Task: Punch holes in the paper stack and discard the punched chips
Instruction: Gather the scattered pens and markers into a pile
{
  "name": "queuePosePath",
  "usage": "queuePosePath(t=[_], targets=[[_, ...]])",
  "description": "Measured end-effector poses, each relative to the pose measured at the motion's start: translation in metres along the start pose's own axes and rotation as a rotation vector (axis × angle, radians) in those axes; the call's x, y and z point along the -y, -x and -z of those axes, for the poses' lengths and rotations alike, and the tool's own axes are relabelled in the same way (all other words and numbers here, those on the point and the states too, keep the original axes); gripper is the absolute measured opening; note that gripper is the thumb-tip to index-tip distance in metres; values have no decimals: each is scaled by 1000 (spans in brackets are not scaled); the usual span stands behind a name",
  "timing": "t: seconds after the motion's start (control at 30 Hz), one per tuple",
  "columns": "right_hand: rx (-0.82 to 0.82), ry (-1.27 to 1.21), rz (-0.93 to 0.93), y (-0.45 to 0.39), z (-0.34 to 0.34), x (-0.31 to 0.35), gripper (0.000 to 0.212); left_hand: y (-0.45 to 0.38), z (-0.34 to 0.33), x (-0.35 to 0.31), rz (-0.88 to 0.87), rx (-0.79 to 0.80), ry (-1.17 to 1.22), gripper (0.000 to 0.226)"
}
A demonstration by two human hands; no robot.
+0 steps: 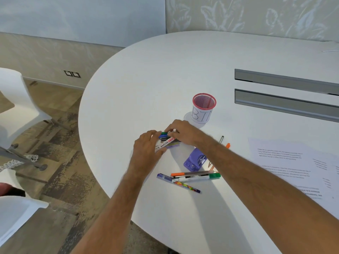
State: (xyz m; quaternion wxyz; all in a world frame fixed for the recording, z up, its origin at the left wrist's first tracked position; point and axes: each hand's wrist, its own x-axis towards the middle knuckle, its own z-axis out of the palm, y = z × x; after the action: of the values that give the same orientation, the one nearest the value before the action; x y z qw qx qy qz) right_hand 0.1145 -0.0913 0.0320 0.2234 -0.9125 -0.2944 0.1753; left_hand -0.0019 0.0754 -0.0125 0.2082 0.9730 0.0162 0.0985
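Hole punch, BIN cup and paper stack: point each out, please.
purple hole punch (194,160): head view, on its top lever.
BIN cup (201,114): head view, on its paper label.
paper stack (286,158): head view, on the top printed sheet.

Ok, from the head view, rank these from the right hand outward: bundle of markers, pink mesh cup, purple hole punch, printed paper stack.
From the right hand:
1. Bundle of markers: under its fingertips, shared with the left hand.
2. Pink mesh cup and purple hole punch: cup just beyond, punch beside the forearm; too close to call.
3. Printed paper stack: far right.

White table (165,74): pens (190,177), papers (293,162)
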Motion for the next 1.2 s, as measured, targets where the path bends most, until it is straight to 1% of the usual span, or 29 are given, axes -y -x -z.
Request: queuePosePath(t=[0.07, 0.13, 0.2, 0.3, 0.37, 0.47, 0.57, 0.6, 0.7, 0.8, 0.83, 0.9, 1.03, 1.2], targets=[[-2, -13, 24, -1, -3, 4, 29, -3, -6, 1, 6, 8, 4, 64], [-16, -68, 17, -2, -3, 5, 29, -7, -12, 5, -27, 32, -28, 66], [-75, -125, -5, 0, -2, 2, 27, -10, -18, 8, -76, 49, -77, 67], [-173, -166, -43, 7, 1, -12, 26, -14, -22, 7, -110, 69, -128, 63], [-205, -184, -65, 15, 4, -22, 27, -17, -24, 4, -114, 119, -147, 63], [-250, -184, -95, 29, 10, -37, 27, -21, -25, -2, -154, 153, -206, 62], [-305, -163, -127, 42, 13, -55, 24, -25, -24, -14, -225, 115, -309, 56], [-328, -158, -139, 48, 14, -61, 23, -27, -26, -17, -251, 129, -325, 55], [-381, -150, -158, 64, 15, -78, 21, -34, -30, -20, -258, 189, -268, 52], [-406, -128, -194, 82, 18, -89, 20, -37, -32, -14, -276, 137, -254, 47], [-417, -132, -203, 87, 17, -92, 20, -38, -34, -10, -277, 104, -259, 45], [-442, -149, -213, 97, 16, -100, 19, -40, -34, -6, -238, 104, -268, 45], [-459, -157, -245, 112, 14, -111, 18, -45, -29, 5, -137, 120, -238, 53], [-473, -195, -265, 125, 11, -119, 16, -50, -22, 22, -47, 78, -214, 48]])
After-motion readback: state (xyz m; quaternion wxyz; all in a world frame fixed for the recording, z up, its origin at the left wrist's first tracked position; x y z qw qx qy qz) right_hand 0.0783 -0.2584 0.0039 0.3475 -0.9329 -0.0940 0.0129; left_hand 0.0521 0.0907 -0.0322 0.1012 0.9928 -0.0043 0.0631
